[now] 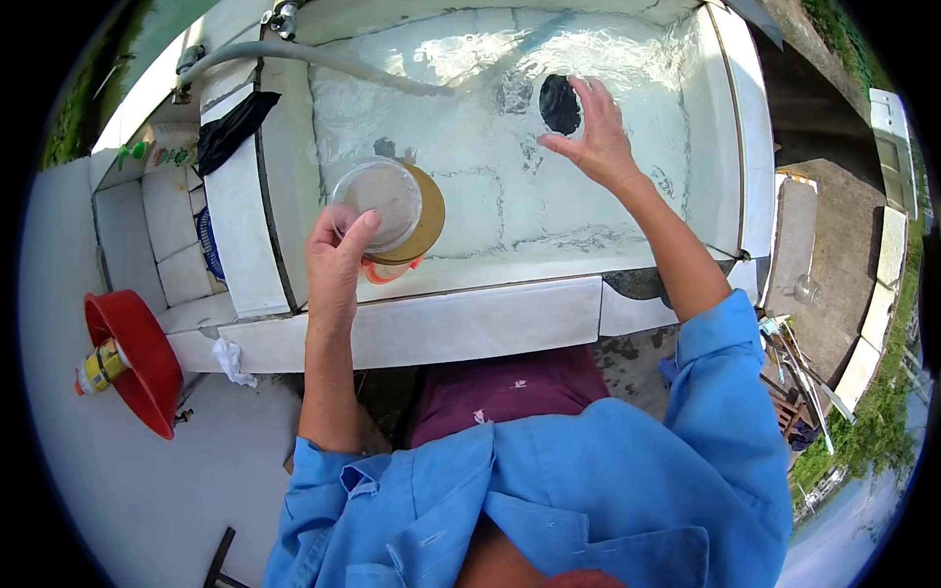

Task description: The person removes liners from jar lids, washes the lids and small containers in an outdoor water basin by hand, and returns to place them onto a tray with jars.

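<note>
My left hand (336, 257) is closed round the edge of a clear round plastic tub (377, 208), thumb on top, at the near side of a water-filled tank (510, 211). Directly behind the tub shows a tan-brown round disc (428, 220), partly covered by it. Under these is something orange-red (390, 271), mostly hidden. Over the water to the right, my right hand (600, 137) has its thumb and fingers curved about the right edge of a dark, round flat piece (560, 105). What that piece is made of cannot be made out.
A grey hose (323, 54) runs from a tap (282, 18) into the tank. White tiled ledges (480, 318) frame it. A black bag (233, 132) drapes over the left wall. Further left are a red basin (132, 363), a yellow-labelled bottle (101, 367) and a crumpled white bag (233, 361).
</note>
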Action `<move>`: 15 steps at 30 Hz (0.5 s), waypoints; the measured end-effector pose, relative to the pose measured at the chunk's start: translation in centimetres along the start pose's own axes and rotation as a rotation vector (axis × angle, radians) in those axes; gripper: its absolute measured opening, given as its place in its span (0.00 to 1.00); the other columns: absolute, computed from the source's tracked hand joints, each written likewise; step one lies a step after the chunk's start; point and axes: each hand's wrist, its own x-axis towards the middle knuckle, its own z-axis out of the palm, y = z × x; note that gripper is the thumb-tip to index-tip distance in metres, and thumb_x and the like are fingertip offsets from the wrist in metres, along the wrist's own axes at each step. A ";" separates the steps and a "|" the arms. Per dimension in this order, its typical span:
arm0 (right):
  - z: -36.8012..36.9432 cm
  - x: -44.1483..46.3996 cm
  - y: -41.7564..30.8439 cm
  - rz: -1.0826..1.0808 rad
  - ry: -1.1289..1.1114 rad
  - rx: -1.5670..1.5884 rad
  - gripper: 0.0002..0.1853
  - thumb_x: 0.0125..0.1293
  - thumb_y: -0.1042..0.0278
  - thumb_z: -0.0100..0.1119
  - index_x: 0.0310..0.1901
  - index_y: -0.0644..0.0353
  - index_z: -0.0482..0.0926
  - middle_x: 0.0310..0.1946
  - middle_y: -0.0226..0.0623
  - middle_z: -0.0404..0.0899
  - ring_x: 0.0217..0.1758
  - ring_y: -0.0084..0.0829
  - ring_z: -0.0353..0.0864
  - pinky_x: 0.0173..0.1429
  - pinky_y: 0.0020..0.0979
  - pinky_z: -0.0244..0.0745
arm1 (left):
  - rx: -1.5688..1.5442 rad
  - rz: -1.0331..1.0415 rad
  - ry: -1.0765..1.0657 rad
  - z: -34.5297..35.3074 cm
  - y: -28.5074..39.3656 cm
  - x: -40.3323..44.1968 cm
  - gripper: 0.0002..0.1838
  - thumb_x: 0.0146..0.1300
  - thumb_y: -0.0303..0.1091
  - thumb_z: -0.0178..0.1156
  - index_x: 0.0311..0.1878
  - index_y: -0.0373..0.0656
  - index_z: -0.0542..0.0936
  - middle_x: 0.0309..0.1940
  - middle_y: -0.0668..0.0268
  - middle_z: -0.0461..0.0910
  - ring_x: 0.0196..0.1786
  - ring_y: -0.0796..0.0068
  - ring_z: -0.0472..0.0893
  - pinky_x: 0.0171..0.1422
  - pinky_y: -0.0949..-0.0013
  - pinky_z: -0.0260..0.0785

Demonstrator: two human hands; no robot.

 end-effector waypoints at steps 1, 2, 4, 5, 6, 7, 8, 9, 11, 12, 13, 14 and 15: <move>0.9 0.8 -1.0 0.012 -0.072 -0.144 0.35 0.47 0.54 0.61 0.55 0.56 0.59 0.49 0.46 0.64 0.53 0.45 0.66 0.55 0.44 0.63 | -0.002 0.008 0.002 0.0 -0.1 0.1 0.13 0.52 0.35 0.60 0.20 0.47 0.66 0.19 0.79 0.63 0.24 0.90 0.59 0.29 0.83 0.53; 1.5 1.6 -1.3 0.022 -0.145 -0.287 0.40 0.45 0.55 0.62 0.59 0.53 0.54 0.52 0.48 0.61 0.53 0.46 0.65 0.58 0.45 0.59 | -0.005 0.017 0.007 0.0 -0.2 0.2 0.13 0.52 0.34 0.60 0.20 0.47 0.66 0.18 0.78 0.63 0.24 0.90 0.59 0.29 0.83 0.53; 3.7 3.8 0.2 0.082 -0.202 -0.165 0.39 0.46 0.58 0.61 0.60 0.53 0.54 0.50 0.46 0.63 0.51 0.43 0.67 0.57 0.44 0.62 | 0.000 0.027 0.004 0.4 0.3 0.0 0.13 0.52 0.35 0.60 0.20 0.47 0.65 0.19 0.78 0.63 0.24 0.89 0.60 0.29 0.83 0.53; 4.9 4.3 0.8 0.142 -0.262 -0.049 0.38 0.47 0.62 0.60 0.60 0.52 0.53 0.48 0.43 0.64 0.49 0.39 0.68 0.55 0.43 0.65 | 0.000 0.035 0.000 0.5 0.6 -0.1 0.13 0.52 0.35 0.60 0.20 0.47 0.65 0.19 0.78 0.63 0.25 0.89 0.60 0.30 0.83 0.54; 4.4 4.4 0.6 0.138 -0.267 -0.043 0.38 0.47 0.62 0.60 0.60 0.52 0.53 0.48 0.43 0.64 0.49 0.39 0.68 0.55 0.43 0.65 | 0.003 0.033 0.007 0.4 0.7 -0.2 0.13 0.52 0.35 0.60 0.20 0.47 0.65 0.19 0.78 0.63 0.25 0.89 0.60 0.30 0.83 0.54; 2.7 4.8 0.0 0.326 -0.462 0.517 0.36 0.48 0.66 0.58 0.60 0.54 0.54 0.46 0.41 0.65 0.46 0.35 0.68 0.54 0.41 0.67 | 0.015 0.016 -0.001 0.4 0.7 -0.2 0.13 0.52 0.35 0.60 0.20 0.47 0.65 0.19 0.78 0.64 0.25 0.89 0.60 0.31 0.83 0.54; 0.9 5.1 -0.5 0.511 -0.647 1.078 0.34 0.49 0.69 0.57 0.59 0.55 0.55 0.43 0.38 0.65 0.44 0.31 0.69 0.52 0.40 0.70 | 0.022 -0.002 -0.009 0.4 0.6 -0.3 0.13 0.51 0.35 0.60 0.20 0.47 0.65 0.20 0.78 0.64 0.26 0.89 0.61 0.31 0.82 0.54; -1.1 4.7 -1.5 0.486 -0.624 1.310 0.33 0.50 0.74 0.54 0.59 0.57 0.55 0.39 0.34 0.64 0.38 0.24 0.68 0.49 0.38 0.74 | 0.009 -0.007 0.002 0.5 0.8 -0.5 0.13 0.51 0.35 0.60 0.20 0.47 0.65 0.20 0.78 0.64 0.26 0.89 0.61 0.31 0.82 0.54; -3.2 4.0 -0.4 0.437 -0.693 1.539 0.38 0.44 0.72 0.54 0.61 0.54 0.53 0.52 0.42 0.61 0.54 0.40 0.65 0.54 0.46 0.67 | 0.032 -0.031 -0.041 0.8 1.2 -0.6 0.09 0.53 0.36 0.58 0.24 0.45 0.69 0.23 0.75 0.68 0.31 0.86 0.65 0.41 0.80 0.56; -4.7 3.5 -0.7 0.418 -0.733 1.649 0.39 0.43 0.72 0.55 0.61 0.53 0.52 0.56 0.45 0.58 0.58 0.45 0.61 0.57 0.48 0.64 | 0.014 -0.036 -0.032 0.8 0.9 -0.6 0.09 0.53 0.36 0.58 0.24 0.45 0.69 0.23 0.75 0.68 0.31 0.86 0.65 0.41 0.80 0.56; -5.6 3.0 -0.8 0.424 -0.745 1.632 0.39 0.43 0.72 0.55 0.61 0.53 0.52 0.56 0.45 0.58 0.58 0.45 0.61 0.57 0.48 0.64 | 0.012 -0.029 -0.044 0.7 0.6 -0.4 0.10 0.52 0.36 0.59 0.24 0.45 0.69 0.23 0.75 0.68 0.30 0.86 0.64 0.41 0.79 0.56; -6.5 2.5 -0.8 0.418 -0.752 1.748 0.40 0.41 0.73 0.54 0.61 0.53 0.52 0.58 0.47 0.56 0.59 0.50 0.58 0.59 0.49 0.61 | 0.012 -0.023 -0.060 0.7 0.4 -0.4 0.10 0.52 0.37 0.59 0.24 0.45 0.69 0.22 0.76 0.68 0.30 0.86 0.64 0.40 0.79 0.56; -7.2 2.1 -0.9 0.413 -0.751 1.867 0.42 0.40 0.73 0.54 0.62 0.53 0.51 0.60 0.50 0.54 0.61 0.55 0.55 0.61 0.50 0.57 | -0.002 -0.029 -0.062 1.1 0.5 -0.4 0.10 0.52 0.37 0.59 0.24 0.45 0.69 0.22 0.76 0.68 0.30 0.86 0.64 0.40 0.79 0.56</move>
